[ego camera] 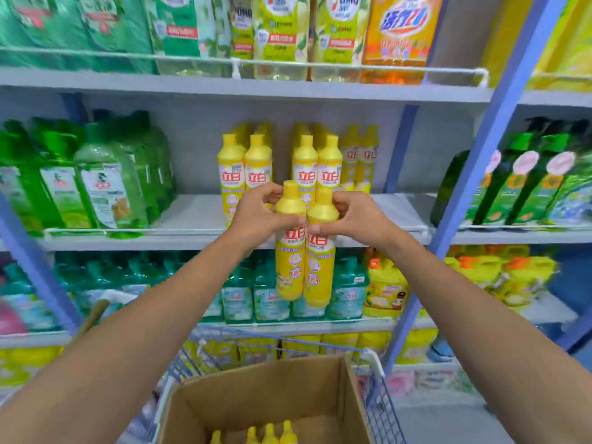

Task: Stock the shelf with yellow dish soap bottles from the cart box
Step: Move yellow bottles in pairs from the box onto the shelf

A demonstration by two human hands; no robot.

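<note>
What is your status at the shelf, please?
Left hand grips left bottle, right hand grips right bottle. Both short of the shelf. Front rail ahead.

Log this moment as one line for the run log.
left hand: grips left bottle | right hand: grips right bottle | both upright, before middle shelf | cart box: yellow caps visible
</note>
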